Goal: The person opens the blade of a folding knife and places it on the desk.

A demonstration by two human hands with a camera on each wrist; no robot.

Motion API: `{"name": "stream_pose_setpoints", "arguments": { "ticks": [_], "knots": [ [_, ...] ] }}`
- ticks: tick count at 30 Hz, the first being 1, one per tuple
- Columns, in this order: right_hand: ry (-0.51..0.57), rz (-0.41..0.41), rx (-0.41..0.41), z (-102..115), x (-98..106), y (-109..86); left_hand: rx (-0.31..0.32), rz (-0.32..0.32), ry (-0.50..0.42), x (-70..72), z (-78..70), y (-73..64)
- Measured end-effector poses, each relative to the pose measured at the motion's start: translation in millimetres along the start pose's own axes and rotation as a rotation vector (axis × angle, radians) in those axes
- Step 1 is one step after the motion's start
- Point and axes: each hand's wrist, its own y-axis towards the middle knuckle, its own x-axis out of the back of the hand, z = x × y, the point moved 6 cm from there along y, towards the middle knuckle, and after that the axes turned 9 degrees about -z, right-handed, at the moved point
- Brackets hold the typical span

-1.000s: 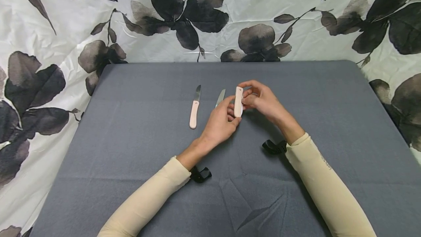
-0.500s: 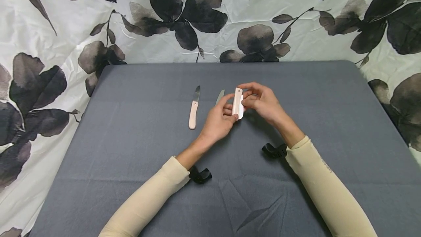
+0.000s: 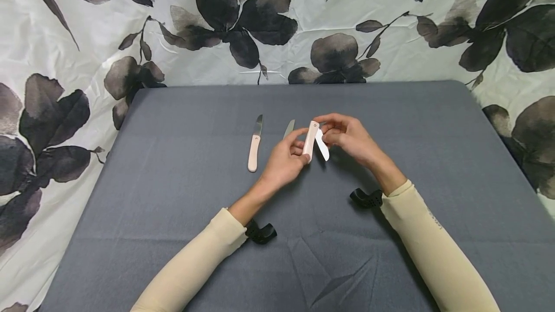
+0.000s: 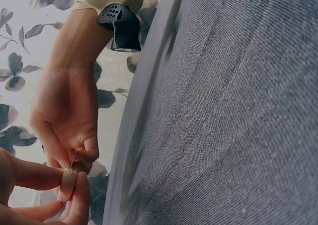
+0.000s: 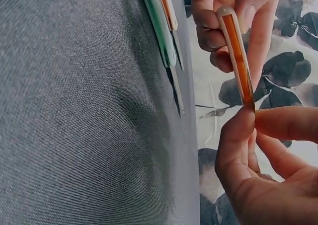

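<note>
A folding knife [image 3: 310,142] with a pale pink handle is held above the table, its blade [image 3: 323,148] swung partway out of the handle. My left hand [image 3: 282,162] grips the handle between thumb and fingers. With thumb and fingertips, my right hand [image 3: 349,138] pinches the blade near the pivot end. In the right wrist view, the handle's long slot [image 5: 237,51] looks orange inside and faces the camera. From the left wrist, the blade [image 4: 76,150] appears as a thin line reaching toward the right hand.
An unfolded pink-handled knife [image 3: 254,152] lies on the grey table [image 3: 195,167] to the left. Beside it lies another knife [image 3: 289,128], its handle hidden behind my left hand; the right wrist view shows a green handle [image 5: 158,29]. A flowered cloth [image 3: 338,13] hangs behind.
The blade has swung out from the handle toward the right, from nearly folded to a clear angle. The handle has tilted, its lower end moving left with my left hand.
</note>
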Motion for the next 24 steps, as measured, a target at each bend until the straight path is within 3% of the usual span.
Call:
{"name": "stream_pose_setpoints", "arguments": {
  "ticks": [11, 24],
  "knots": [
    [-0.025, 0.042, -0.051, -1.3, -3.6, -0.6, -0.006, -0.049, -0.102, 2.2, -4.1, 1.5],
    [0.004, 0.015, -0.023, 2.2, 1.1, -1.2, -0.001, -0.056, -0.077, 6.0, -5.0, 1.5]
  ]
}}
